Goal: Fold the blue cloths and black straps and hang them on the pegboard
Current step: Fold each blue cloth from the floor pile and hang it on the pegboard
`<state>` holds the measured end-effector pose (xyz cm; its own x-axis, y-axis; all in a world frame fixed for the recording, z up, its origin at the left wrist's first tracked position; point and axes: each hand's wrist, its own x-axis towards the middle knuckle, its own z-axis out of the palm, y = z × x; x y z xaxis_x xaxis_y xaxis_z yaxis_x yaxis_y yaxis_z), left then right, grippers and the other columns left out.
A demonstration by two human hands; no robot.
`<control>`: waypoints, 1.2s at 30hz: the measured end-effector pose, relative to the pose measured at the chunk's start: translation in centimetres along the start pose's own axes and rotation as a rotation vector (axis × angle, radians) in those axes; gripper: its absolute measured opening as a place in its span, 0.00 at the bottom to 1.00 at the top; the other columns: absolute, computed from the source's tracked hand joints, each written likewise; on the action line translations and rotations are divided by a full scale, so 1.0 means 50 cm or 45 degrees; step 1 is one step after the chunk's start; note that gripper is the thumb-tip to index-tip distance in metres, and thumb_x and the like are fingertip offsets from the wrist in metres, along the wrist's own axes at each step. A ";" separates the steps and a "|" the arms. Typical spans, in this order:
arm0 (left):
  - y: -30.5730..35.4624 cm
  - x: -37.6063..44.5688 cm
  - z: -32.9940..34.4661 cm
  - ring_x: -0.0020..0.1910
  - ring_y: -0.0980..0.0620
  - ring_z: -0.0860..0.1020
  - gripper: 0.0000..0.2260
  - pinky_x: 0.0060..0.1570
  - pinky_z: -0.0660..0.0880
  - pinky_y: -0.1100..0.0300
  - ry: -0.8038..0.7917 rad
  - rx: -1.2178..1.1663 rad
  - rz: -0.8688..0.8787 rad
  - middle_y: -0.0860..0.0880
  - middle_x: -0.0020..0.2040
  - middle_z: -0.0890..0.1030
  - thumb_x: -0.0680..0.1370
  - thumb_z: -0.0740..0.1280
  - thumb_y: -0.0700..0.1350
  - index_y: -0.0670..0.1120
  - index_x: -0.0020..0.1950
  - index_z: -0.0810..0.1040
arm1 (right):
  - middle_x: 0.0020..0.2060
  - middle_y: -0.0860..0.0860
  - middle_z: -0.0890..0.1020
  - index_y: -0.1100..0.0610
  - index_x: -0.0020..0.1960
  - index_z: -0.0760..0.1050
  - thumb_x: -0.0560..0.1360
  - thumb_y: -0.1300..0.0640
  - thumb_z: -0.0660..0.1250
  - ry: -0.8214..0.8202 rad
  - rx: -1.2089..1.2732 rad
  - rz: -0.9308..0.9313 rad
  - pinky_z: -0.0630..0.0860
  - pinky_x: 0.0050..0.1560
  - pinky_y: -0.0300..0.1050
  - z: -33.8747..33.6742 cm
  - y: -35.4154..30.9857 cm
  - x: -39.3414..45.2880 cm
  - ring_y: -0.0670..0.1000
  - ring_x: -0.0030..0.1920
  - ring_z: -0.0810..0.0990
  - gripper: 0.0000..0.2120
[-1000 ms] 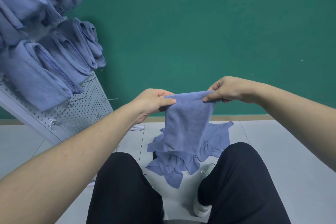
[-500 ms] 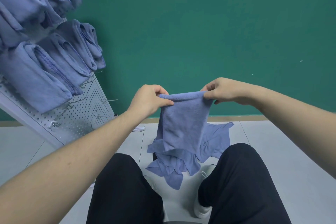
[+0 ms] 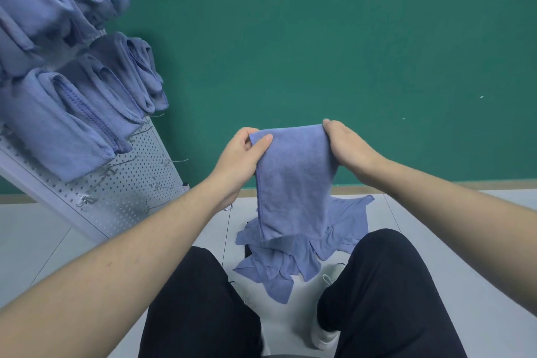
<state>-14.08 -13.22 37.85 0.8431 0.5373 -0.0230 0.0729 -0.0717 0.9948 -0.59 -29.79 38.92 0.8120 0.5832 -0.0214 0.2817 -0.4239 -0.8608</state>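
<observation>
Folded blue cloth (image 3: 293, 180) held up in front of the green wall (image 3: 319, 38), hanging down over the pile of loose blue cloths (image 3: 343, 229) on the floor (image 3: 479, 227) between the person's knees. Left hand (image 3: 239, 158) pinches the top left corner — thumb over the front. Right hand (image 3: 350, 148) grips the top right edge, fingers curled behind. Pegboard (image 3: 130, 183) at left already carries folded blue cloths (image 3: 58, 125).

A folded blue cloth (image 3: 293, 183) hangs upright, pinched at its top corners. More blue cloths (image 3: 290, 264) lie crumpled on the floor below. Folded cloths (image 3: 72, 113) hang on the white pegboard (image 3: 130, 189).
</observation>
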 end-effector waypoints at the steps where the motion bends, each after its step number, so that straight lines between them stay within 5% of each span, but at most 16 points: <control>1: 0.001 -0.002 0.008 0.46 0.55 0.79 0.07 0.47 0.74 0.58 0.047 -0.010 0.001 0.52 0.50 0.83 0.82 0.65 0.51 0.49 0.53 0.75 | 0.50 0.47 0.78 0.57 0.50 0.73 0.82 0.39 0.46 0.030 -0.034 -0.017 0.69 0.56 0.50 0.009 -0.001 -0.003 0.50 0.52 0.75 0.26; 5: 0.008 -0.012 0.030 0.50 0.56 0.79 0.05 0.51 0.76 0.59 0.248 -0.008 0.067 0.52 0.55 0.81 0.83 0.63 0.51 0.51 0.54 0.75 | 0.35 0.51 0.75 0.65 0.42 0.71 0.81 0.36 0.56 -0.147 0.145 -0.186 0.70 0.45 0.48 0.027 -0.008 -0.013 0.52 0.36 0.73 0.31; 8: 0.006 -0.013 0.025 0.51 0.55 0.80 0.05 0.53 0.76 0.57 0.309 0.060 0.142 0.51 0.53 0.81 0.83 0.62 0.51 0.51 0.53 0.74 | 0.48 0.47 0.87 0.56 0.55 0.81 0.77 0.49 0.72 -0.299 0.442 -0.040 0.79 0.51 0.44 0.023 -0.005 -0.018 0.48 0.48 0.86 0.13; 10: 0.000 -0.014 0.021 0.49 0.54 0.80 0.05 0.52 0.77 0.54 0.326 0.065 0.134 0.49 0.52 0.82 0.82 0.63 0.51 0.51 0.53 0.74 | 0.51 0.49 0.87 0.55 0.59 0.80 0.73 0.57 0.76 -0.351 0.536 0.030 0.80 0.52 0.45 0.020 0.001 -0.018 0.50 0.53 0.86 0.15; 15: -0.010 -0.030 0.034 0.42 0.53 0.82 0.10 0.45 0.80 0.54 0.300 -0.234 -0.065 0.50 0.47 0.84 0.81 0.67 0.53 0.46 0.54 0.76 | 0.53 0.47 0.86 0.52 0.60 0.80 0.75 0.57 0.74 -0.279 0.595 0.015 0.80 0.57 0.47 0.034 0.008 -0.023 0.48 0.54 0.85 0.14; 21: 0.006 -0.051 0.051 0.53 0.46 0.85 0.12 0.53 0.81 0.52 0.071 -0.643 -0.254 0.44 0.53 0.86 0.78 0.73 0.44 0.42 0.59 0.81 | 0.57 0.44 0.83 0.48 0.61 0.75 0.81 0.47 0.65 0.010 0.549 -0.064 0.79 0.62 0.52 0.058 0.011 -0.018 0.44 0.58 0.82 0.11; 28: 0.006 -0.052 0.064 0.54 0.50 0.85 0.11 0.49 0.81 0.57 0.124 -0.606 -0.153 0.47 0.55 0.86 0.81 0.68 0.46 0.44 0.62 0.79 | 0.53 0.44 0.84 0.51 0.58 0.77 0.78 0.45 0.69 0.076 0.479 -0.087 0.78 0.52 0.41 0.050 0.002 -0.029 0.43 0.52 0.83 0.13; 31: 0.003 -0.052 0.061 0.53 0.52 0.85 0.08 0.52 0.81 0.55 0.154 -0.427 -0.090 0.51 0.53 0.86 0.82 0.67 0.48 0.48 0.59 0.80 | 0.52 0.46 0.86 0.52 0.59 0.77 0.74 0.52 0.75 -0.058 0.574 -0.087 0.80 0.54 0.45 0.044 0.008 -0.038 0.46 0.53 0.85 0.15; 36: -0.009 -0.045 0.056 0.49 0.56 0.84 0.04 0.56 0.80 0.52 0.292 -0.003 0.073 0.56 0.47 0.86 0.80 0.68 0.49 0.51 0.50 0.82 | 0.50 0.46 0.86 0.53 0.55 0.77 0.71 0.55 0.78 0.100 0.400 -0.226 0.80 0.59 0.52 0.045 0.011 -0.040 0.47 0.52 0.84 0.15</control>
<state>-14.55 -16.74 37.18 0.7026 0.7094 0.0565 0.0269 -0.1058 0.9940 -3.23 -29.64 37.33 0.8047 0.5686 0.1705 0.2607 -0.0805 -0.9621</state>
